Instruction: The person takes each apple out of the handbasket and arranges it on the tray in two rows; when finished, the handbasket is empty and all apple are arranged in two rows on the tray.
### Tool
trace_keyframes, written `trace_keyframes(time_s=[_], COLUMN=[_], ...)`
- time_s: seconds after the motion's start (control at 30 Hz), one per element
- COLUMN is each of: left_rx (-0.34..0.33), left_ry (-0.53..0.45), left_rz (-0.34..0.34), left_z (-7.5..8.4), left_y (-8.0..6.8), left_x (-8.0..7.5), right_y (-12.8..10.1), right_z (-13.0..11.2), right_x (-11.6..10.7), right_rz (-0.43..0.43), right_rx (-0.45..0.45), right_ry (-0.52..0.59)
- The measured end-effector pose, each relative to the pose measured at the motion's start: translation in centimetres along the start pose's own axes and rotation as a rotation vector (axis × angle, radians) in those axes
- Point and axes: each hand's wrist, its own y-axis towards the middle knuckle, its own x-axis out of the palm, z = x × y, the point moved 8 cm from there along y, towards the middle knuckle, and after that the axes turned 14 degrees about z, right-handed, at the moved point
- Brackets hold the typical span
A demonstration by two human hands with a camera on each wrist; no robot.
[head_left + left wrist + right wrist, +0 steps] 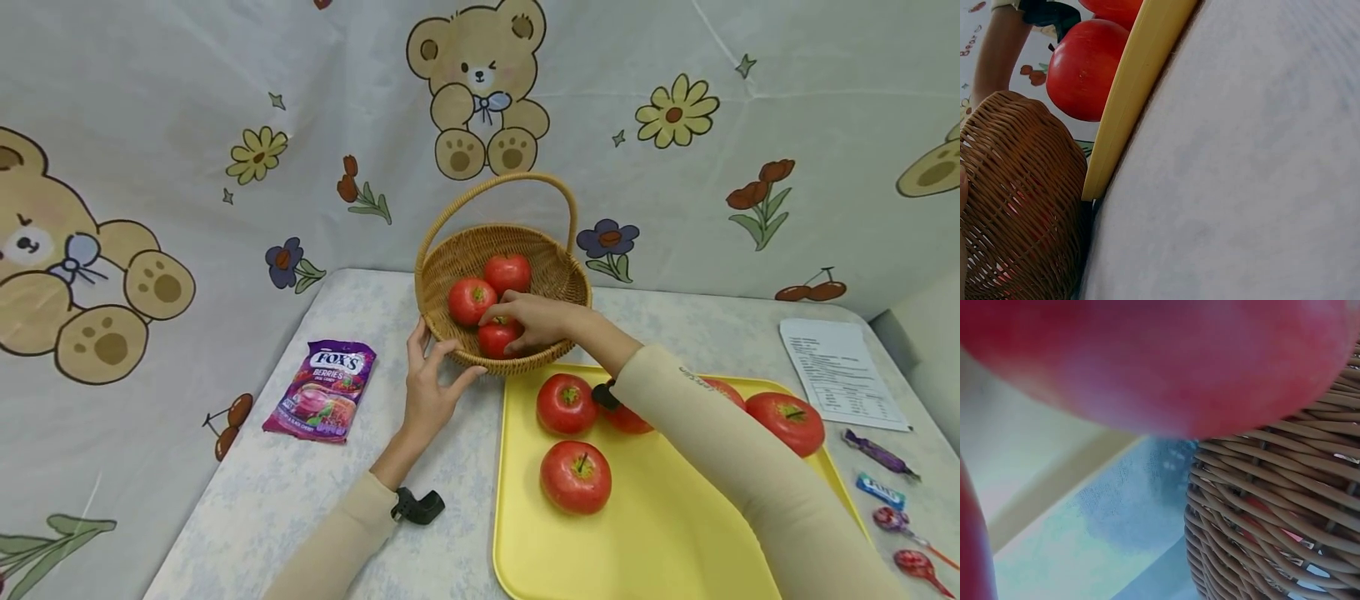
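A rough woven wicker basket (551, 275) holds glossy smooth apples (471, 300), beside a matt yellow plastic tray (660, 533) and shiny foil candy bag (322, 390).

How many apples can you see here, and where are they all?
7. Three sit in the wicker basket: one at back, one left, one in front under the right hand. Four lie on the yellow tray. The sleeve may hide more.

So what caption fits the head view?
Right hand grips an apple in the wicker basket; left hand touches its rim.
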Motion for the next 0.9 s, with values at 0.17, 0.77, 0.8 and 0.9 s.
trace_keyframes(time_s=[0.17,0.77,0.8,0.9], left_rx=[0.007,0.000,0.001,0.006], left_ry=[-0.004,-0.010,-0.011,-0.008], left_rz=[0.012,-0.003,-0.002,0.004], left_z=[0.0,0.0,0.0,0.1], left_y=[-0.1,-0.1,-0.1,-0.1], left_x=[-0.1,0.0,0.0,-0.1], right_y=[0.0,-6.0,-6.6,-8.6], right_z=[-0.2,-2.2,-2.4,-3.0], right_x=[-0.2,-9.4,-9.8,-10.8], right_rz=[0.032,0.341,0.356,0.380], right_rx=[-0.027,-0.087,-0.100,-0.135], right_ry=[-0.013,0.017,0.013,-0.019])
